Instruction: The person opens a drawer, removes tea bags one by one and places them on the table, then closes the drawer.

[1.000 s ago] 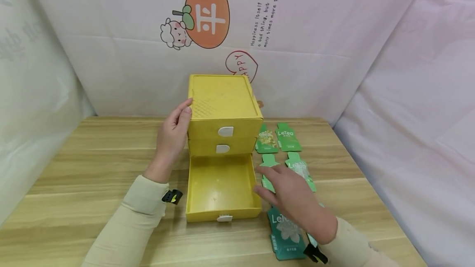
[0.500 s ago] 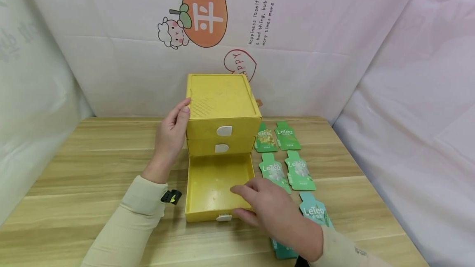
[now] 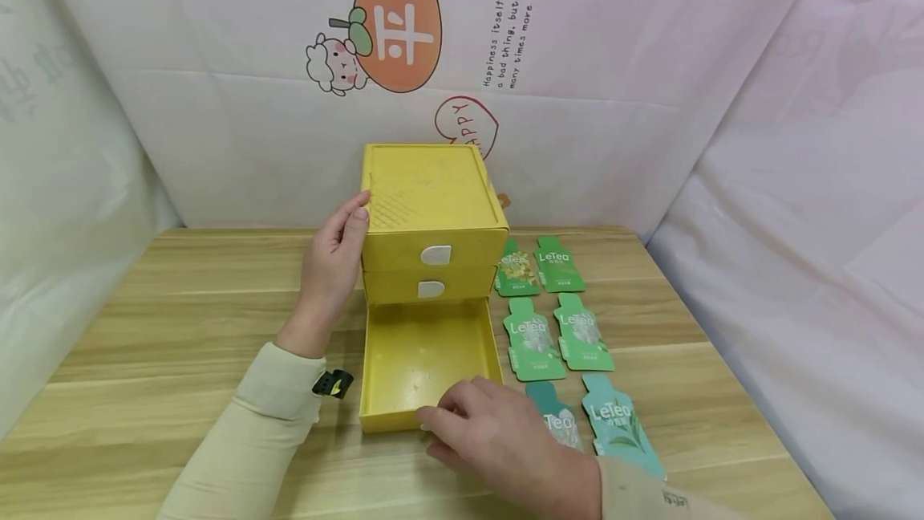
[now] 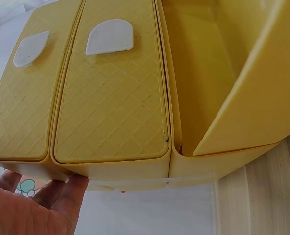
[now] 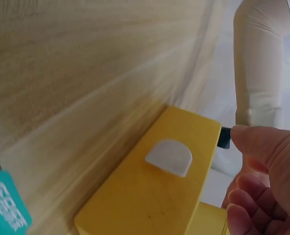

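Note:
A yellow box of stacked drawers [image 3: 433, 187] stands on the table, its bottom drawer [image 3: 426, 355] pulled out and nothing visible inside. White tabs mark the drawer fronts; the lowest tab [image 5: 170, 157] shows in the right wrist view. My left hand [image 3: 334, 263] rests against the box's left side near the top, and the left wrist view shows its fingertips [image 4: 72, 193] touching that wall. Over the front right corner of the pulled-out drawer is my right hand [image 3: 498, 432], thumb extended and other fingers loosely curled. No object shows between its fingers.
Several green and teal LeTea packets lie right of the box, among them a light teal packet [image 3: 621, 424] and a dark teal packet [image 3: 559, 416] partly behind my right hand. A printed white cloth [image 3: 253, 143] hangs behind the wooden table [image 3: 216, 303].
My right hand has moved left and nearer, from above the packets to the drawer's front right corner. More packets are now uncovered. My left hand stays on the box.

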{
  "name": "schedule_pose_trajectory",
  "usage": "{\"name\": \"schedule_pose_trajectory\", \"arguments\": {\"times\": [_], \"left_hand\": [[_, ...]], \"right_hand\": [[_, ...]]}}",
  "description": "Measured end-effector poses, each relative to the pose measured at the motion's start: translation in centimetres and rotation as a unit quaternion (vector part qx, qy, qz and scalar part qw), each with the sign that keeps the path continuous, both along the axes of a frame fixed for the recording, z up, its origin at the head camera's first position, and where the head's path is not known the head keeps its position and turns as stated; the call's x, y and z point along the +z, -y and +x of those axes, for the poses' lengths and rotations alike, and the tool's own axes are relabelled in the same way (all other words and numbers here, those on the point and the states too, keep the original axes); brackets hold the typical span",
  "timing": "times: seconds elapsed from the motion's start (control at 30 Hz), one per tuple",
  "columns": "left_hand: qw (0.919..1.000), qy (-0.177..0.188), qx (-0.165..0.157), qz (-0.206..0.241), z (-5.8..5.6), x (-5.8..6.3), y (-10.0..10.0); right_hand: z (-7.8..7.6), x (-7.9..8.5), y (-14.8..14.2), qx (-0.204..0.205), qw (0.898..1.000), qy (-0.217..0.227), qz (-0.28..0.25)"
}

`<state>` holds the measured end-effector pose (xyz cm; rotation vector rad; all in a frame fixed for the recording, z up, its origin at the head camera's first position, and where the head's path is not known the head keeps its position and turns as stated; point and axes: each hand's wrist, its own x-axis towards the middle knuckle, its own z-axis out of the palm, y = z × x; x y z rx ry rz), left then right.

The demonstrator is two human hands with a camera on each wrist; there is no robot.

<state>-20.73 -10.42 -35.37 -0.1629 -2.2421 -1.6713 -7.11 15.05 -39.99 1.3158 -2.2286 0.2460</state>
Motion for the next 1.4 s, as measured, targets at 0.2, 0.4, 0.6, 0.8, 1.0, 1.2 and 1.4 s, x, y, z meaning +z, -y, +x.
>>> {"name": "schedule_pose_trajectory", "arguments": {"times": [0.2,0.4,0.6,0.8,1.0,1.2,1.4], "left_hand": [[1.0000,-0.003,0.001,-0.003,0.0,0.0,0.0],[1.0000,-0.001,0.002,-0.003,0.0,0.1,0.0],[1.0000,-0.003,0.003,-0.005,0.1,0.1,0.0],[1.0000,-0.003,0.002,-0.004,0.0,0.0,0.0],[1.0000,-0.004,0.003,-0.003,0.0,0.1,0.0],[1.0000,-0.004,0.003,-0.002,0.0,0.0,0.0],[1.0000,-0.006,0.000,-0.005,0.1,0.1,0.0]], "right_hand": [[0.4,-0.8,0.1,0.000,0.999,0.002,0.040],[0.3,-1.5,0.1,0.005,0.997,-0.027,0.067],[0.2,-1.8,0.1,-0.004,0.995,-0.026,0.094],[0.1,-2.0,0.3,-0.010,0.994,-0.031,0.100],[0.2,-2.0,0.4,-0.015,0.991,-0.015,0.134],[0.2,-2.5,0.6,-0.011,0.990,-0.051,0.133],[0.1,-2.7,0.7,-0.019,0.987,-0.068,0.143]]}}
